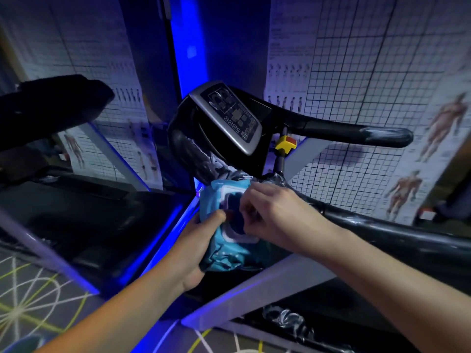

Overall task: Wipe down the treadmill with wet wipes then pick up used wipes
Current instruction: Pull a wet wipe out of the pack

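A blue pack of wet wipes (221,248) is held in front of the treadmill, just below its console (230,115). My left hand (196,245) grips the pack from the left and below, thumb on top by the lid. My right hand (267,217) reaches in from the right, its fingertips pinching at the dark opening inside the white lid frame. Whether a wipe is between those fingers I cannot tell. The treadmill's right handlebar (356,135) sticks out to the right, and a plastic-wrapped bar (382,225) runs under my right forearm.
A yellow and red safety key (285,145) hangs under the console. A second treadmill (51,105) stands on the left. Anatomy posters (407,118) cover the walls behind. Grey frame uprights (254,289) cross below my hands. Patterned floor (30,296) lies at bottom left.
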`<state>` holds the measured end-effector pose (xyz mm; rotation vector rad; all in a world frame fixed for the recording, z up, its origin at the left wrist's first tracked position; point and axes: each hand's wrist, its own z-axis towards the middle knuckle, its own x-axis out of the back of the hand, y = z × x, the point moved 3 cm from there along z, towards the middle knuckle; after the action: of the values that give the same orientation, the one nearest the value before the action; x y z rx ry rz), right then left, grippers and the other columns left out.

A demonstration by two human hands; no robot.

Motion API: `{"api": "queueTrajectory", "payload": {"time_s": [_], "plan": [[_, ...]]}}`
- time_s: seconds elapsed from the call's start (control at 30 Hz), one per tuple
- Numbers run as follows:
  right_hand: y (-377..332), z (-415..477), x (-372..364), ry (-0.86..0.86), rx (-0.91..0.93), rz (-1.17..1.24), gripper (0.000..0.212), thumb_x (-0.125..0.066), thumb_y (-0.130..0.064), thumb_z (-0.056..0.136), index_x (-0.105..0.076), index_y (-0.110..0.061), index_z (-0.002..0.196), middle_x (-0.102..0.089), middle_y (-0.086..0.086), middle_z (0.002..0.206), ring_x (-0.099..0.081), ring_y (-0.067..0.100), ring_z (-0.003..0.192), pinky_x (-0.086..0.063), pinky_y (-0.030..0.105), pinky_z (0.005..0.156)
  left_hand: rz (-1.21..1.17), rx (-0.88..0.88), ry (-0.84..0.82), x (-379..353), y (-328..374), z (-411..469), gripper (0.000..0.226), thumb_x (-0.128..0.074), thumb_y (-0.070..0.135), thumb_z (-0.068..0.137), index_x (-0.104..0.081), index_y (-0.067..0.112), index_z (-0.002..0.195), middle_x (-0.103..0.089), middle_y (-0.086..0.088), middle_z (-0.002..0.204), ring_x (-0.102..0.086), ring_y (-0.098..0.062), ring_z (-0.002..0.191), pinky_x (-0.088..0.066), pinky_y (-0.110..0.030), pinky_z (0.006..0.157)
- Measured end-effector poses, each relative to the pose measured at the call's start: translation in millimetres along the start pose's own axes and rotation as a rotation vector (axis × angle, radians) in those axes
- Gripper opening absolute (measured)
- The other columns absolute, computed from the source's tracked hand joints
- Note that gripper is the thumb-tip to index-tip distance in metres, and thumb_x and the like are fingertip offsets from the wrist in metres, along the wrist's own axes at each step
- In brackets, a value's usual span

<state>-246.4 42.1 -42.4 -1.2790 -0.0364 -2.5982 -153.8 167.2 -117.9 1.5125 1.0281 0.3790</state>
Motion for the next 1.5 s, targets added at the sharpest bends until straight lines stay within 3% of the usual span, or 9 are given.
{"api": "queueTrajectory", "payload": {"time_s": [0.33,0.43,0.5,0.67,0.83,0.9,1.0,1.13,1.5], "plan": [[33,10,37,0.138,-0.162,-0.013,0.006,-0.069,-0.01,0.086,-0.071,-0.005,0.086,-0.068,0.007,0.089,-0.061,0.015,0.074,-0.056,0.036,0.072,0.204,-0.04,-0.121,-3,0,-29,0.074,-0.087,0.032,0.047,-0.066,0.014,0.116,-0.078,-0.015,0.102,-0.076,-0.032,0.089,-0.06,-0.046,0.08],[28,-6,58,0.136,-0.135,0.07,0.012,-0.069,-0.012,0.093,-0.074,-0.008,0.104,-0.071,0.001,0.11,-0.058,-0.006,0.085,-0.05,0.014,0.081,0.136,-0.025,-0.052,-13,-8,-25,0.062,-0.086,0.031,0.056,-0.069,0.011,0.112,-0.078,-0.016,0.096,-0.075,-0.031,0.082,-0.058,-0.048,0.085],[23,-16,68,0.199,-0.118,0.155,0.021,-0.067,-0.016,0.095,-0.071,-0.012,0.115,-0.069,-0.004,0.112,-0.059,-0.004,0.093,-0.049,0.019,0.085,0.051,0.014,0.006,-19,-8,-16,0.045,-0.081,0.026,0.077,-0.071,0.007,0.116,-0.077,-0.019,0.1,-0.075,-0.032,0.081,-0.058,-0.046,0.086],[31,-40,44,-0.1,-0.008,0.221,0.041,-0.078,-0.036,0.088,-0.069,-0.019,0.124,-0.061,-0.006,0.106,-0.06,0.007,0.094,-0.05,0.024,0.084,-0.011,0.031,-0.014,-50,-14,-18,0.061,-0.083,0.026,0.061,-0.072,0.005,0.117,-0.075,-0.026,0.106,-0.074,-0.04,0.092,-0.059,-0.055,0.09],[66,-65,42,-0.04,-0.138,0.564,0.036,-0.09,-0.028,0.074,-0.081,-0.017,0.107,-0.062,-0.001,0.103,-0.065,0.012,0.092,-0.054,0.03,0.083,-0.02,0.003,-0.011,-80,-22,-11,0.073,-0.082,0.022,0.048,-0.074,0.01,0.12,-0.075,-0.023,0.109,-0.075,-0.038,0.095,-0.063,-0.043,0.077],[73,-78,47,-0.02,-0.177,0.661,0.029,-0.089,-0.022,0.075,-0.082,-0.016,0.103,-0.064,0.0,0.103,-0.066,0.014,0.094,-0.054,0.029,0.084,-0.025,-0.011,0.001,-92,-27,-10,0.079,-0.083,0.027,0.047,-0.073,0.009,0.123,-0.073,-0.024,0.116,-0.072,-0.042,0.106,-0.057,-0.052,0.097],[81,-95,53,0.014,-0.18,0.546,0.011,-0.083,-0.025,0.082,-0.082,-0.02,0.092,-0.067,-0.006,0.1,-0.065,0.009,0.098,-0.048,0.02,0.086,-0.031,0.018,-0.004,-111,-42,-17,0.076,-0.086,0.026,0.054,-0.072,0.009,0.126,-0.073,-0.023,0.118,-0.071,-0.042,0.11,-0.052,-0.056,0.104],[91,-106,64,0.029,-0.183,0.442,0.005,-0.073,-0.015,0.092,-0.071,-0.018,0.088,-0.07,-0.012,0.092,-0.065,-0.001,0.085,-0.049,0.019,0.079,-0.01,0.022,0.001,-134,-53,-27,0.056,-0.079,0.031,0.068,-0.072,0.01,0.119,-0.077,-0.021,0.105,-0.077,-0.035,0.084,-0.063,-0.044,0.065],[122,-95,81,0.1,-0.488,0.497,0.02,-0.07,-0.009,0.09,-0.068,-0.023,0.077,-0.071,-0.01,0.081,-0.063,-0.004,0.075,-0.042,0.006,0.066,0.02,-0.077,0.056,-152,-62,-34,0.073,-0.09,0.028,0.056,-0.067,0.015,0.125,-0.077,-0.018,0.111,-0.075,-0.038,0.099,-0.061,-0.046,0.08]]}}
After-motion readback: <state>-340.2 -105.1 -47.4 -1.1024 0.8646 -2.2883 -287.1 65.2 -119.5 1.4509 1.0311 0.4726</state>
